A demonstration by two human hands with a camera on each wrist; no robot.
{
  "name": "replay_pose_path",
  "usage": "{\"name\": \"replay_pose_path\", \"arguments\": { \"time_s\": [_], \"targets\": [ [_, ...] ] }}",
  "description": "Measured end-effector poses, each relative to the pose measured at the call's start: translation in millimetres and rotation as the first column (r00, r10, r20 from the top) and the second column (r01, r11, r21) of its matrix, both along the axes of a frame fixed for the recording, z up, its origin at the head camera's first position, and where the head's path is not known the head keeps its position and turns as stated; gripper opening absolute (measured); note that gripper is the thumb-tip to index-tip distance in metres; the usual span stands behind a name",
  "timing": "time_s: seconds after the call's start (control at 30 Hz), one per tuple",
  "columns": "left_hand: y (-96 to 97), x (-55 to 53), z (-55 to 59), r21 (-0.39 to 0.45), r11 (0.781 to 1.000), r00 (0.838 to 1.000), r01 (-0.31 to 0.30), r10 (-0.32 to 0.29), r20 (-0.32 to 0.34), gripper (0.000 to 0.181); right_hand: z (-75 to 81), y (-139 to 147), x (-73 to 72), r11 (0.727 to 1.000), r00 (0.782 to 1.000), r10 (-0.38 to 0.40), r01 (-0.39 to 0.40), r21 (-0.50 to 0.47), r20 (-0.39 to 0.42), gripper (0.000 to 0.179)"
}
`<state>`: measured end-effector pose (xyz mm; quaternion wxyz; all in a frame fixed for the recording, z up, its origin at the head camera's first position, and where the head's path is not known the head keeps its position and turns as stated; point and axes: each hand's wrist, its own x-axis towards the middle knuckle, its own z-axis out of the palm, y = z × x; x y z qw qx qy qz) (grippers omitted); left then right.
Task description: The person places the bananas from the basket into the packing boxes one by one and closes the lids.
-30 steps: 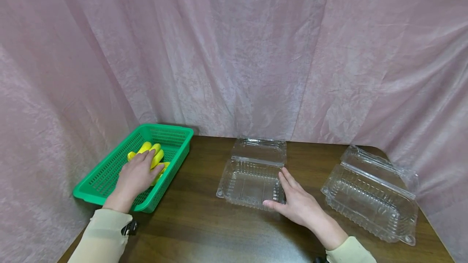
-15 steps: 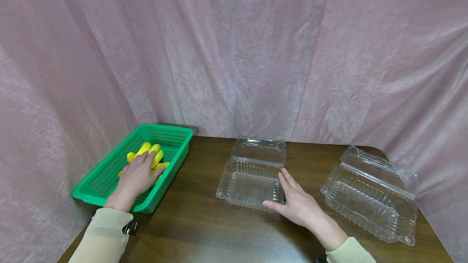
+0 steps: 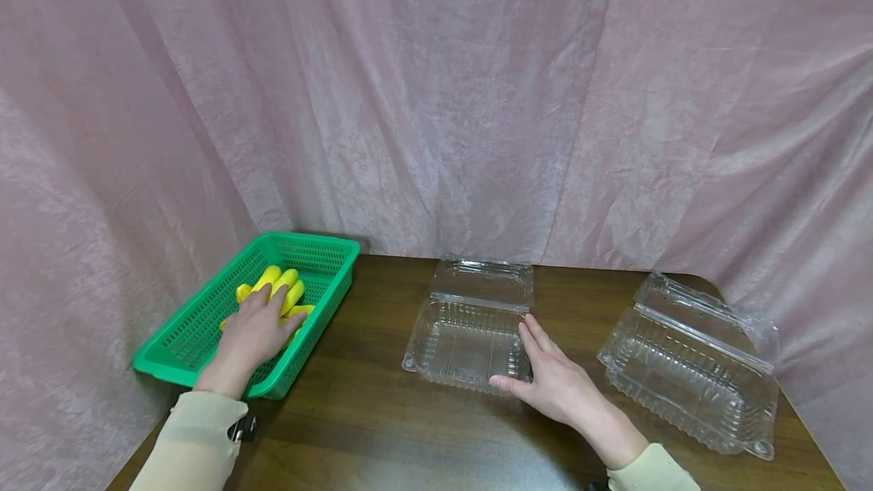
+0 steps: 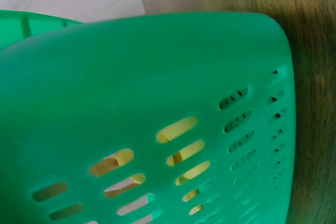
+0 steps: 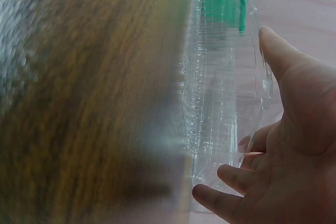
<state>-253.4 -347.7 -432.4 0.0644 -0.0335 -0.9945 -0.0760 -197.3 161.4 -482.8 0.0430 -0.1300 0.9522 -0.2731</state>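
Note:
In the head view, several elongated yellow pieces (image 3: 293, 295) with rounded ends, resembling bananas, lie in a green slotted basket (image 3: 344, 264). Over them my left hand (image 3: 251, 332) reaches in, fingers spread, fingertips on the yellow pieces. From the left wrist only the basket's outer wall (image 4: 131, 77) shows, with yellow behind its slots; that hand's fingers are mostly hidden. My right hand (image 3: 555, 377) stands at the right side of a clear plastic clamshell box (image 3: 464, 343), its lid folded back. Thumb and fingers (image 5: 278, 51) are extended along the box's edge in the right wrist view.
A second clear clamshell box (image 3: 689, 377), lid also back, lies at the right of the brown wooden table (image 3: 382, 430). Pink curtains (image 3: 477, 97) hang behind and at both sides. The basket stands close to the left curtain.
My left hand has shifted slightly down, its fingers spreading a little, so more of the yellow pieces shows. The right hand and both boxes look unchanged.

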Motion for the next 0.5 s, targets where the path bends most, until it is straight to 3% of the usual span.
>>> {"name": "replay_pose_path", "arguments": {
  "time_s": [0.17, 0.5],
  "targets": [
    [3.0, 3.8, 1.3, -0.001, 1.000, 0.999, 0.022, -0.022, 0.035, 0.073, 0.0, 0.5, 0.0, 1.000, 1.000, -0.002, 0.001, -0.002, -0.007, 0.118],
    [-1.9, 5.3, 1.1, 0.007, 1.000, 0.995, 0.010, -0.010, 0.101, 0.070, 0.0, -0.6, 0.8, 1.000, 1.000, -0.004, 0.004, -0.006, 0.001, 0.118]
  ]
}}
